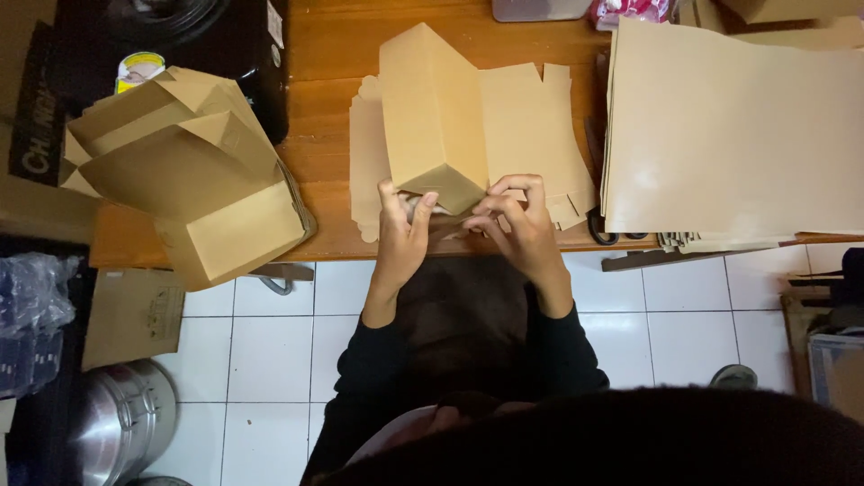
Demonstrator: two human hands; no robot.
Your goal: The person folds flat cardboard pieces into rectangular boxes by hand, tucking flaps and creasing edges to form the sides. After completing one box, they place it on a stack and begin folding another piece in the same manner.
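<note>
The left hand (pixel 400 236) and the right hand (pixel 522 229) are both at the near end of a tall brown box (pixel 432 112). The box stands tipped on a wooden table (pixel 328 54). The left fingers are curled and the thumb presses the box's bottom corner. The right fingers (pixel 517 187) are bent close together and pinch a small flap at the same end. Both hands have hold of the box.

Under the box and just past the fingertips lies a flat cut-out card sheet (pixel 531 126). To the right of the right fingers, a little apart, sits a big stack of flat card sheets (pixel 738 126). Black scissor handles (pixel 601 232) peek out from under that stack, near the table edge.

Far to the left of the left fingers is a pile of folded boxes (pixel 189 171), hanging partly over the table edge. Behind the pile is a black thing (pixel 216 36), too dark to tell what it is.

Below the hands the floor (pixel 270 351) has white square tiles. A shiny metal pot (pixel 121 423) stands on the floor at the lower left. A plastic-wrapped bundle (pixel 31 306) sits at the left edge.
</note>
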